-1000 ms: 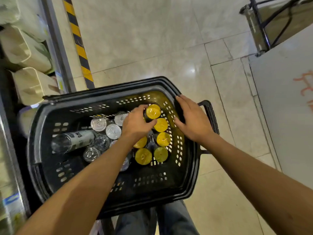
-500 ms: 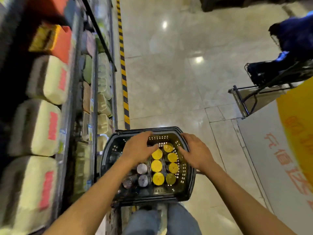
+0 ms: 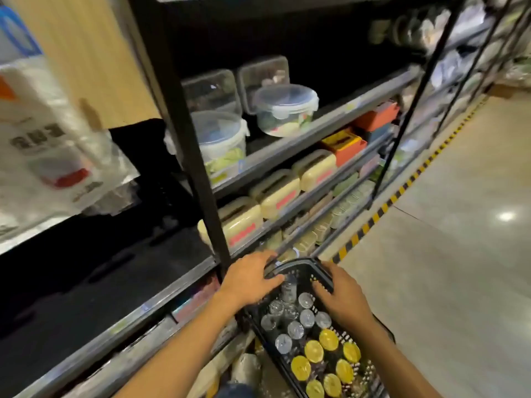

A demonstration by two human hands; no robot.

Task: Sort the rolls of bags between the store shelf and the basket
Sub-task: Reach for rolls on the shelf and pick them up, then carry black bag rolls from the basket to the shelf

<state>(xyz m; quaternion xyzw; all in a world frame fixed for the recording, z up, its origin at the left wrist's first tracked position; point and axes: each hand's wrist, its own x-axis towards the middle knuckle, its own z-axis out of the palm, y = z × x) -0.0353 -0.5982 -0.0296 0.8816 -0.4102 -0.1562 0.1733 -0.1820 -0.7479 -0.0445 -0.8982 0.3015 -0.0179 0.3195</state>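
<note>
Since half a second ago the view has swung off the open floor and onto the store shelf (image 3: pixel 313 133), and the basket (image 3: pixel 301 262) now sits low and to the right in the view, turned at a slant. Both hands stay at its far end.

The left forearm reaches in from the lower left, and the left hand (image 3: pixel 248 281) lies palm down across the far-left corner of the rim. Its grip is spread, with straight fingers over the outside and the thumb towards the inside. The right forearm comes from the lower right. The right hand (image 3: pixel 343 300) rests palm down on the right rim, its grip also spread, with the fingers lying loosely and pointing towards the left hand.

Between the two grips and nearer the person, the rolls stand upright in the basket, long axes vertical and end caps facing up. The silver-capped rolls (image 3: pixel 307 318) are just below the right grip's fingers. The yellow-capped rolls (image 3: pixel 314 351) stand behind that wrist, closest to the person. One clear roll (image 3: pixel 288 290) beside the left thumb is too blurred to judge its tilt.

Beyond the left grip, the shelf carries clear round tubs (image 3: pixel 284 110) and cream lidded boxes (image 3: pixel 275 193).
</note>
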